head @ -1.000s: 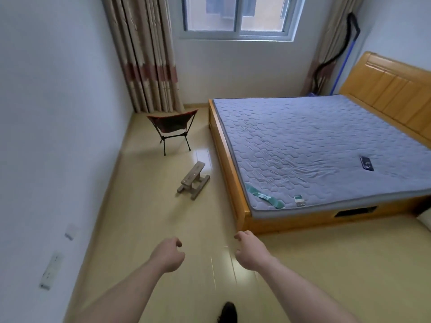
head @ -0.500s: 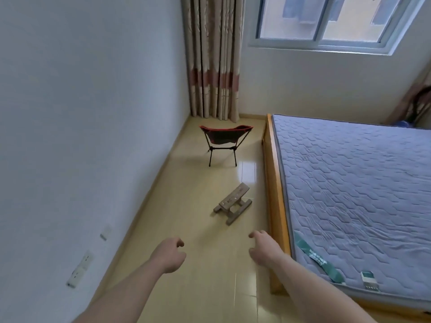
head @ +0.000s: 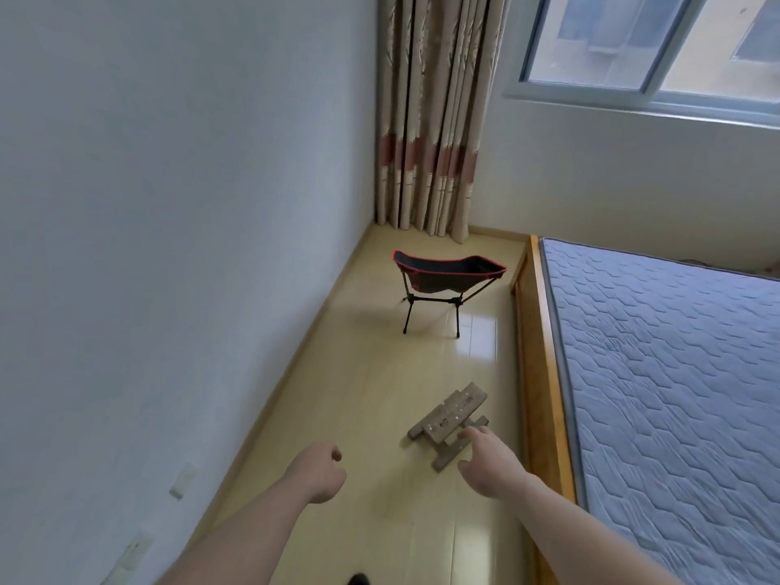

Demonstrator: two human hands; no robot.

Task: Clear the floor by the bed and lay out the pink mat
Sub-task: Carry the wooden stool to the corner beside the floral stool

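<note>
- The view looked down a strip of pale yellow floor [head: 380,373] that ran between a white wall [head: 169,247] on the left and a bed [head: 536,373] on the right.
- The bed had a wooden frame and a bare grey-blue quilted mattress [head: 675,394].
- A small wooden stool [head: 449,415] lay tipped on its side on the floor, just beside the bed frame, with its legs pointing toward the camera.
- Farther along the strip stood a low folding camp chair [head: 447,276] with a dark seat edged in red and thin black legs; it was upright and well apart from the stool.
- Beige curtains [head: 430,120] with a reddish band hung in the far corner, next to a window [head: 654,48].
- The left hand [head: 318,472] was held out over the floor, loosely curled with the fingers drawn in, and held nothing.
- The right hand [head: 489,460] reached forward with the fingers relaxed and slightly spread, empty; its fingertips overlapped the near end of the stool in the view, but whether they touched it could not be told.
- The pink mat did not show anywhere in the view.
- Two wall sockets [head: 135,551] sat low on the left wall.
- The dark tip of a shoe [head: 358,579] showed at the bottom edge.
</note>
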